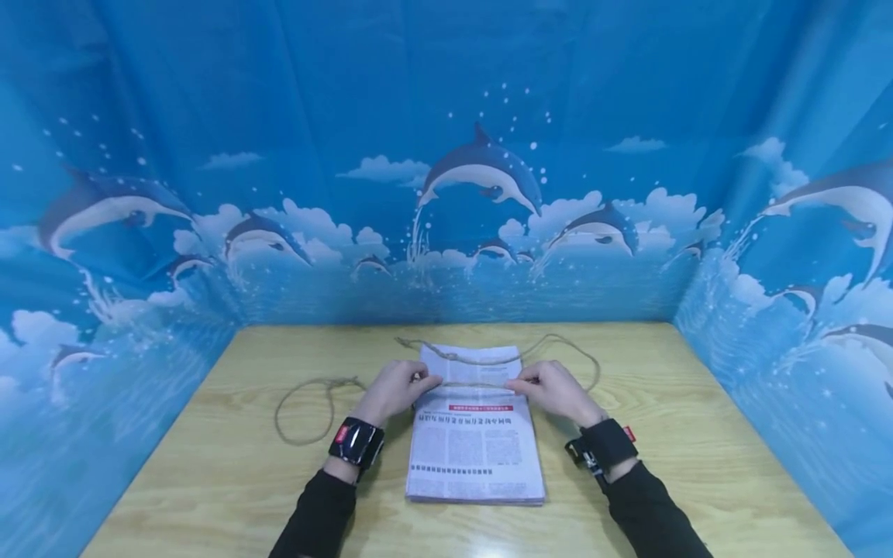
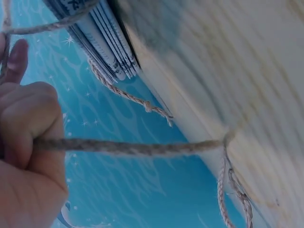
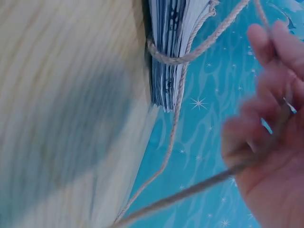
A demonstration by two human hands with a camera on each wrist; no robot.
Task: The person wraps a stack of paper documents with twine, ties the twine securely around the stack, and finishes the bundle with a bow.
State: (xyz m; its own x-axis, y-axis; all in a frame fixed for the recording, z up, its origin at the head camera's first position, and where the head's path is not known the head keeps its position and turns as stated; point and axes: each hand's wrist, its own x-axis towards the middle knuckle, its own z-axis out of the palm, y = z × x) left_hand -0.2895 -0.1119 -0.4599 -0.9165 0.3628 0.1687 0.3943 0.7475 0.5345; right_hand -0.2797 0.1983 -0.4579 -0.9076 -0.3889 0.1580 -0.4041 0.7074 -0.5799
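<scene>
A stack of folded newspapers (image 1: 474,457) lies flat on the table, with a thin brown rope (image 1: 477,385) stretched across its upper part. My left hand (image 1: 394,394) pinches the rope at the stack's left edge; in the left wrist view, its curled fingers grip the rope (image 2: 133,146), which trails down to the table. At the right edge, my right hand (image 1: 554,394) pinches the other end of the stretch. The right wrist view shows the rope (image 3: 185,58) bending round the side of the stack (image 3: 167,80) and another length crossing the palm of the right hand (image 3: 275,114).
Slack rope (image 1: 282,418) lies in a loop on the table left of the stack. More rope (image 1: 593,360) arcs over the stack's far end and right side. Beyond the wooden table (image 1: 230,473) hangs a blue dolphin-printed curtain (image 1: 335,194). Both wrists wear black bands.
</scene>
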